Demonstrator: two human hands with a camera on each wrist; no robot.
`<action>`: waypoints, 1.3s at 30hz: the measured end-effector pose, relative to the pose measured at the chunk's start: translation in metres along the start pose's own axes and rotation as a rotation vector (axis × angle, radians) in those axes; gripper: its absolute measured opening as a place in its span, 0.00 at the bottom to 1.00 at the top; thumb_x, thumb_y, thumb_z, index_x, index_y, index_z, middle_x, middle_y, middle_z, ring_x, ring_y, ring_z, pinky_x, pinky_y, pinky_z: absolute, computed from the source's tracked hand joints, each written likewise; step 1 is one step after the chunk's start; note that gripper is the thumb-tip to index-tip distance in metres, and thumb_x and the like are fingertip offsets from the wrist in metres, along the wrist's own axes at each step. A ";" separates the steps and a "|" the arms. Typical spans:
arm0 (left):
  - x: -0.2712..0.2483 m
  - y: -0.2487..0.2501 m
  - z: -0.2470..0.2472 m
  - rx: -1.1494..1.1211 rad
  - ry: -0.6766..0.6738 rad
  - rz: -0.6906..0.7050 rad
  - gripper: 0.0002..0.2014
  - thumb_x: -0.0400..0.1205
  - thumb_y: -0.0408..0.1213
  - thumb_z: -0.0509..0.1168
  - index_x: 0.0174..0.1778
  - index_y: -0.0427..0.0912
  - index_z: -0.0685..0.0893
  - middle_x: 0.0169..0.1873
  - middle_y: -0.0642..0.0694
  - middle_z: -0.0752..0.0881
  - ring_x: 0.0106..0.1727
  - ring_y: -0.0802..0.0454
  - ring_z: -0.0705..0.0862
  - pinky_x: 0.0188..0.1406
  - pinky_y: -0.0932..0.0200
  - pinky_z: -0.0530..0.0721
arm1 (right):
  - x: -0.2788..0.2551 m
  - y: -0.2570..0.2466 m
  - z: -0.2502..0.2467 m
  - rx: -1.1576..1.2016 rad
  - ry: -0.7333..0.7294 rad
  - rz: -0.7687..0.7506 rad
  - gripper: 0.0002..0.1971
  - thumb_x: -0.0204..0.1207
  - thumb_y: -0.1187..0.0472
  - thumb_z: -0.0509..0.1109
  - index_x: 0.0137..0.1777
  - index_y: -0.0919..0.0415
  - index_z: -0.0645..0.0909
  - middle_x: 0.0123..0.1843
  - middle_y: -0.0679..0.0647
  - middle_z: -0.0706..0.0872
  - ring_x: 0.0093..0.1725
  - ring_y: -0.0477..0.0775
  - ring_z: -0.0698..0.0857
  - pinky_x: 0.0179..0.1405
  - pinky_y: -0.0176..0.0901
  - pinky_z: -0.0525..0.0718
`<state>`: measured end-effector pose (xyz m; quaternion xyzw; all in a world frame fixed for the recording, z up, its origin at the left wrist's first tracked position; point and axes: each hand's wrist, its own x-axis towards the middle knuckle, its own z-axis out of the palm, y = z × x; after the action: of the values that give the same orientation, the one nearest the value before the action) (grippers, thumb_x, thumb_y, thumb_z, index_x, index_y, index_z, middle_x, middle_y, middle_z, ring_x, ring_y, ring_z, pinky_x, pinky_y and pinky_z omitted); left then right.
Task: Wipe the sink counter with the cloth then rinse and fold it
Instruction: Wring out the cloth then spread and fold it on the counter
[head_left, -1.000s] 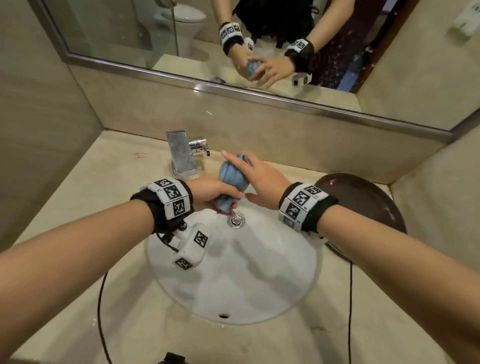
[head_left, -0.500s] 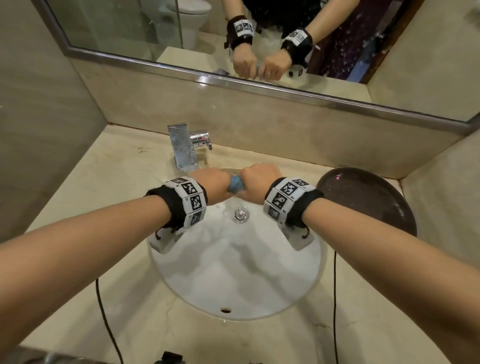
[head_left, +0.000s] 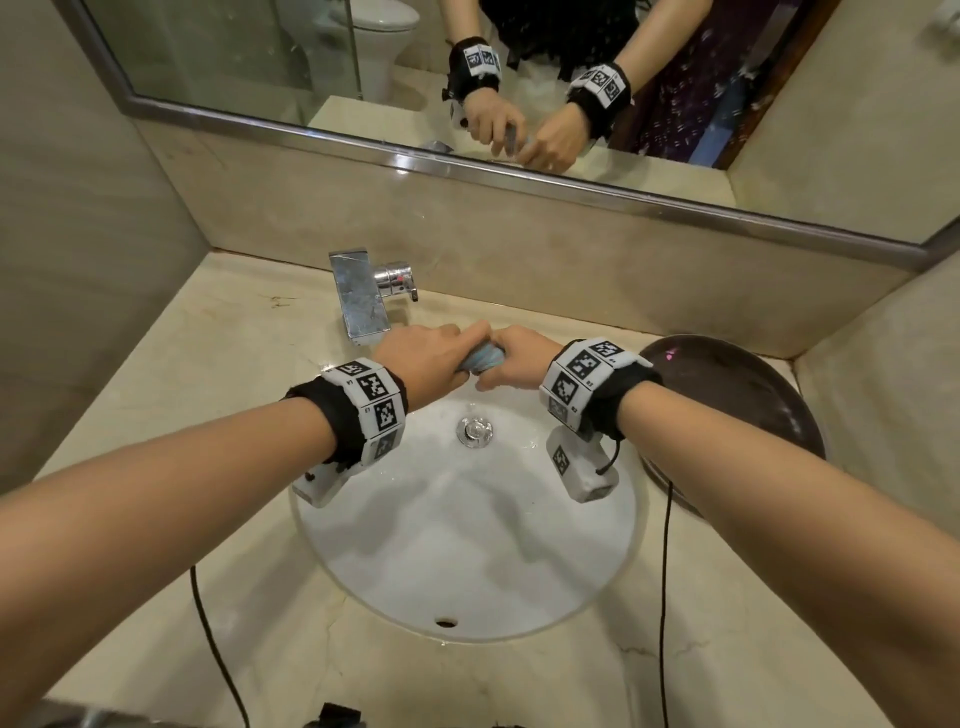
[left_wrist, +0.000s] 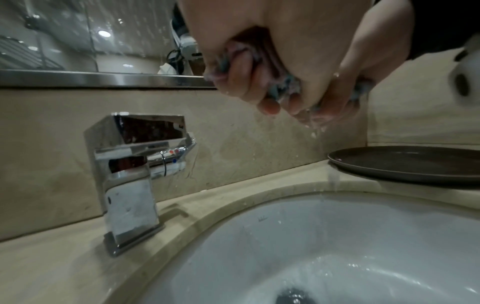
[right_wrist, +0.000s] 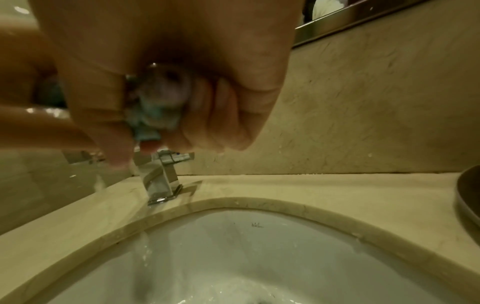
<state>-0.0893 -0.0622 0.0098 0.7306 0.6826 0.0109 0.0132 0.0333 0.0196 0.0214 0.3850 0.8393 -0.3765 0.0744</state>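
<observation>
The blue striped cloth is bunched into a tight roll above the back of the white sink. My left hand grips its left end and my right hand grips its right end, knuckles close together. In the left wrist view the cloth is squeezed among curled fingers and water drips from it into the sink. The right wrist view shows the cloth wadded inside my right fist. Most of the cloth is hidden by the hands.
A chrome tap stands behind the sink on the beige counter. A dark round plate lies on the counter at the right. A mirror spans the wall behind. Thin black cables hang over the counter's front.
The cloth went from upright between my hands to a short horizontal roll. Both hands closed in on it, side by side, and stay there gripping it.
</observation>
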 end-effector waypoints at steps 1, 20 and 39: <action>-0.001 0.000 -0.001 -0.013 0.006 0.015 0.20 0.80 0.44 0.59 0.68 0.46 0.69 0.49 0.41 0.85 0.43 0.37 0.85 0.32 0.55 0.71 | 0.001 0.001 -0.002 0.022 -0.005 0.013 0.14 0.69 0.66 0.75 0.54 0.60 0.79 0.35 0.50 0.78 0.31 0.49 0.76 0.22 0.25 0.72; -0.006 -0.004 -0.042 -1.005 -0.422 -0.325 0.04 0.80 0.37 0.63 0.41 0.44 0.74 0.23 0.49 0.74 0.16 0.57 0.69 0.14 0.70 0.63 | -0.020 -0.007 -0.001 -0.604 0.385 -0.325 0.14 0.73 0.56 0.68 0.55 0.63 0.77 0.52 0.61 0.82 0.51 0.64 0.82 0.42 0.52 0.79; -0.007 -0.019 -0.032 0.343 -0.111 0.129 0.20 0.84 0.53 0.50 0.60 0.38 0.70 0.46 0.39 0.88 0.45 0.38 0.87 0.33 0.57 0.65 | -0.018 -0.039 -0.003 0.193 -0.125 0.211 0.10 0.75 0.65 0.67 0.32 0.64 0.75 0.23 0.55 0.69 0.20 0.51 0.65 0.19 0.34 0.62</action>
<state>-0.1094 -0.0679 0.0411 0.7638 0.6245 -0.1453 -0.0747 0.0188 -0.0056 0.0535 0.4522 0.7479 -0.4688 0.1283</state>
